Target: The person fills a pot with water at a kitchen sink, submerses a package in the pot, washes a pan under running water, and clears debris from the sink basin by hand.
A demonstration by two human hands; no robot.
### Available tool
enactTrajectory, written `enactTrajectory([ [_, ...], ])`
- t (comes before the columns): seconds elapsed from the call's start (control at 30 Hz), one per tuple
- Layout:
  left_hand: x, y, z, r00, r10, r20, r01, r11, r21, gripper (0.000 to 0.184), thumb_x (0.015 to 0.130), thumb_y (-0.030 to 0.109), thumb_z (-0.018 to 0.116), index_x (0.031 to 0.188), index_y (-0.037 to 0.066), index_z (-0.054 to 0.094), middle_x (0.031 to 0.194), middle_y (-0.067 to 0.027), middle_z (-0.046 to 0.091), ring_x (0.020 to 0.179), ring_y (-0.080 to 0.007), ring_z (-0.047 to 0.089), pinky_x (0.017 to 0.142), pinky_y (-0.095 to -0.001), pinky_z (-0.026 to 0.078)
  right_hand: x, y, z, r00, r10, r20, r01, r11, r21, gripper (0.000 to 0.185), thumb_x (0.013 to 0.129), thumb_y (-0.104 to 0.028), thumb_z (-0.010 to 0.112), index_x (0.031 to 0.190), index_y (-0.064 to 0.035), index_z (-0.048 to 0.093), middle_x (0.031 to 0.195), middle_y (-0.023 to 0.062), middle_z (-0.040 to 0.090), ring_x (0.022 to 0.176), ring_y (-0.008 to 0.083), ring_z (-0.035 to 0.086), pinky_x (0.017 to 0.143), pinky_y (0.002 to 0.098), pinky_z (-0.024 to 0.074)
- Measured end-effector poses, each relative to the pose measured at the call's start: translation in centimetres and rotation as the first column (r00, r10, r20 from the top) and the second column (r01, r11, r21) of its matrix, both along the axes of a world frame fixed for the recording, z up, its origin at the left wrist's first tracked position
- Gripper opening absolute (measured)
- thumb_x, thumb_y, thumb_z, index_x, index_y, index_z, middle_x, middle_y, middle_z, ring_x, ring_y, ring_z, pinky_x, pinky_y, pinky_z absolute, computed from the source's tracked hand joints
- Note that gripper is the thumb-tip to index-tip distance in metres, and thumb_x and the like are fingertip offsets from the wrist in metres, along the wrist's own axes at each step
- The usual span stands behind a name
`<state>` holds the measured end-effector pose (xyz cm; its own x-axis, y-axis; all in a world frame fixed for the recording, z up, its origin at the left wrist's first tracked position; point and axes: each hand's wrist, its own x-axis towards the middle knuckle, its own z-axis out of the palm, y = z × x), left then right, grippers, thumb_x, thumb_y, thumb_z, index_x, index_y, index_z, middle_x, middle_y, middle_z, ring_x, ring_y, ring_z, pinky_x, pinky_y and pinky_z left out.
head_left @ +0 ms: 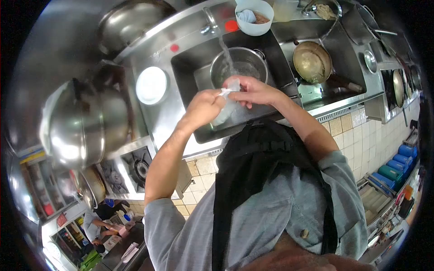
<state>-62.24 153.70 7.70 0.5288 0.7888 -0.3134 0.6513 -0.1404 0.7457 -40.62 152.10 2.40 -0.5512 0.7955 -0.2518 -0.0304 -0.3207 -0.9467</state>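
Table: you stood at a steel table (160,124) that curved across the upper middle of the frame.
Left basin: this sink (185,74) lay before you at upper centre, below both of your hands.
Right basin: a second sink (342,62) sat at upper right.
Pot: a steel pot (260,68) stood in the left basin, just beyond your hands; a water stream (224,50) ran down into it from the tap (209,21).
Pan: a worn pan (312,63) rested in the right basin, its handle pointing to the lower right.
Your grip: your left hand (205,107) and right hand (255,91) met near upper centre, thumbs and fingers pinching the gathered top of one plastic bag.
White bowl: a bowl (255,30) at the top edge held a bluish cloth and something brown.
White dish: a round dish (151,86) sat left of the left basin.
Plastic bag: the translucent bag (224,113) hung between your hands, over the near part of the left basin.
Red disc: it (231,25) lay beside the white bowl.
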Motion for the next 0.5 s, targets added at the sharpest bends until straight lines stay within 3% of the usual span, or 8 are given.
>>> enactTrajectory([
  [0.07,-0.1,0.6,0.3,0.999,-0.031,-0.010,0.032,0.998,0.047,0.029,0.089,0.021,0.050,0.101,0.000,0.067,0.087,-0.0217,0.068,0.083,-0.0335,0.068,0.076,-0.0406,0.050,-0.3,0.6,-0.5,1.000,-0.022,0.013,0.017,0.949,0.314,0.018,0.092,-0.010,0.066,0.109,-0.0070,0.061,0.090,-0.0013,0.061,0.074,0.0045,0.057,0.058,0.0212,0.0467],
  [0.1,-0.1,0.8,0.4,0.998,-0.058,-0.019,0.059,0.994,0.096,0.029,0.089,0.021,0.050,0.102,0.002,0.067,0.089,-0.0219,0.068,0.085,-0.0347,0.068,0.077,-0.0410,0.051,-0.4,0.9,-1.5,1.000,-0.026,0.010,0.021,0.949,0.315,0.018,0.092,-0.010,0.066,0.109,-0.0070,0.061,0.090,-0.0013,0.061,0.074,0.0045,0.057,0.058,0.0212,0.0467],
  [0.17,0.1,0.9,0.6,0.997,-0.056,-0.052,0.061,0.992,0.112,0.029,0.090,0.020,0.050,0.103,0.003,0.068,0.091,-0.0226,0.068,0.087,-0.0355,0.068,0.078,-0.0416,0.051,-0.7,1.2,-3.9,0.990,-0.104,0.091,0.033,0.821,0.570,0.017,0.091,-0.010,0.068,0.107,-0.0051,0.062,0.088,-0.0005,0.061,0.079,0.0074,0.057,0.067,0.0256,0.0478],
  [0.2,0.3,0.9,0.6,0.995,-0.049,-0.081,0.060,0.990,0.129,0.028,0.090,0.020,0.050,0.104,0.004,0.068,0.093,-0.0233,0.068,0.088,-0.0362,0.068,0.079,-0.0422,0.051,-0.7,0.9,-3.7,0.990,-0.107,0.093,0.035,0.820,0.572,0.017,0.091,-0.010,0.068,0.107,-0.0051,0.062,0.088,-0.0005,0.061,0.079,0.0074,0.057,0.067,0.0256,0.0478],
  [0.27,0.8,0.4,0.4,0.997,-0.058,-0.053,0.065,0.990,0.127,0.027,0.090,0.018,0.049,0.104,0.005,0.068,0.095,-0.0231,0.067,0.090,-0.0384,0.066,0.081,-0.0437,0.051,-1.0,-0.4,-2.7,0.970,-0.202,0.137,0.116,0.876,0.469,0.016,0.086,-0.012,0.068,0.097,-0.0029,0.062,0.084,0.0097,0.063,0.083,0.0138,0.061,0.076,0.0316,0.0480],
  [0.3,0.9,0.2,0.3,0.998,-0.060,-0.031,0.064,0.990,0.129,0.026,0.090,0.017,0.048,0.104,0.007,0.068,0.097,-0.0228,0.067,0.092,-0.0405,0.064,0.083,-0.0453,0.051,-1.2,-1.1,-1.3,0.928,-0.338,0.156,0.161,0.742,0.650,0.012,0.087,-0.012,0.065,0.095,-0.0032,0.062,0.084,0.0151,0.065,0.078,0.0246,0.066,0.072,0.0360,0.0500],
  [0.37,1.8,0.0,0.0,0.990,-0.140,-0.028,0.143,0.969,0.204,0.023,0.090,0.016,0.049,0.095,0.003,0.067,0.091,-0.0241,0.066,0.085,-0.0424,0.064,0.078,-0.0477,0.052,-1.1,-2.1,-2.8,0.911,-0.355,0.210,0.181,0.801,0.571,0.010,0.086,-0.012,0.063,0.092,-0.0037,0.061,0.084,0.0184,0.065,0.076,0.0375,0.066,0.068,0.0424,0.0505],
  [0.5,2.6,-0.6,-1.9,0.969,-0.244,-0.031,0.246,0.947,0.207,0.022,0.091,0.015,0.047,0.091,0.001,0.066,0.087,-0.0257,0.065,0.084,-0.0436,0.063,0.075,-0.0494,0.051,-0.1,-2.3,-4.2,0.896,-0.311,0.317,0.020,0.741,0.672,0.009,0.084,-0.011,0.063,0.090,-0.0052,0.061,0.082,0.0188,0.065,0.078,0.0413,0.064,0.067,0.0460,0.0507],
])
